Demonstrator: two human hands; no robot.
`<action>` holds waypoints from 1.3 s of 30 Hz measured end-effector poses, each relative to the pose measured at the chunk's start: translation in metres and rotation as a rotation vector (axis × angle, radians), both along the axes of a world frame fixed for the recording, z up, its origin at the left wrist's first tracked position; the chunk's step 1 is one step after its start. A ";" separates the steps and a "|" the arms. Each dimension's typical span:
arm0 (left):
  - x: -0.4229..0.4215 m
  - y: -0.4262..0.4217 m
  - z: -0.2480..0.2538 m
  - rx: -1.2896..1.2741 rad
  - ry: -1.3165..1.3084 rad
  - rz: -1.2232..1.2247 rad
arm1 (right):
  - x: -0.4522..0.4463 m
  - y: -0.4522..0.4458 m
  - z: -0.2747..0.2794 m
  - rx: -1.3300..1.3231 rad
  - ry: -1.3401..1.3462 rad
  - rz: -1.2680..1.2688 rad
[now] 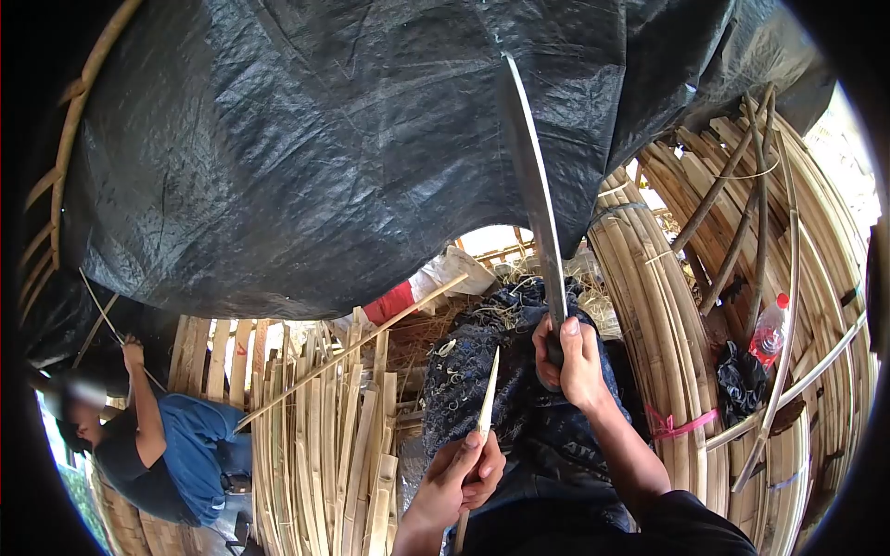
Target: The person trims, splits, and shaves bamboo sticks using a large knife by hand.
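My right hand (pixel 573 361) is closed around the dark handle of a long machete (pixel 538 190), its blade pointing up in front of the black tarp. In my left hand (pixel 461 477) I grip a pale, pointed bamboo stick (pixel 489 394), tip upward. The stick and the blade are apart. Beneath both hands, a dark patterned cloth (pixel 464 371) covers my lap, with curled shavings scattered on it. Part of the stick below my left fist is hidden by the hand.
A black tarp (pixel 324 167) hangs ahead. Bundled bamboo slats (pixel 649 324) stand at right, near a red-capped bottle (pixel 769 329) and a black plastic bag (pixel 739 380). More slats (pixel 315 445) lie left. Another person (pixel 158 445) sits at far left, holding a thin strip.
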State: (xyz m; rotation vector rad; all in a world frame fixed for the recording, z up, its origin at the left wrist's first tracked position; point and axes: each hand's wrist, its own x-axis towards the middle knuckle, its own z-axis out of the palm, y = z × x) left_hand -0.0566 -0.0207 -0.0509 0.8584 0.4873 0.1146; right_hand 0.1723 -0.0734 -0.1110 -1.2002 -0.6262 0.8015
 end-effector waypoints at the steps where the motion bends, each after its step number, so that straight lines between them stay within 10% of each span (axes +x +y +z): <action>1: 0.000 -0.001 0.001 0.056 0.027 0.021 | -0.001 -0.002 0.009 -0.010 -0.084 0.041; 11: 0.009 -0.004 0.011 0.217 0.046 0.038 | -0.023 -0.017 0.032 0.023 -0.421 0.172; 16: 0.009 0.017 0.000 -0.355 -0.279 0.001 | -0.022 -0.016 0.037 -0.010 -0.517 0.078; 22: 0.017 0.026 0.006 -0.386 -0.324 -0.007 | -0.024 -0.021 0.037 -0.033 -0.739 0.056; 35: 0.023 0.014 0.027 0.367 0.015 0.209 | -0.017 -0.007 0.046 -0.036 -1.051 0.024; 39: 0.023 0.006 0.018 0.250 -0.037 0.275 | -0.016 -0.002 0.043 -0.017 -1.096 0.082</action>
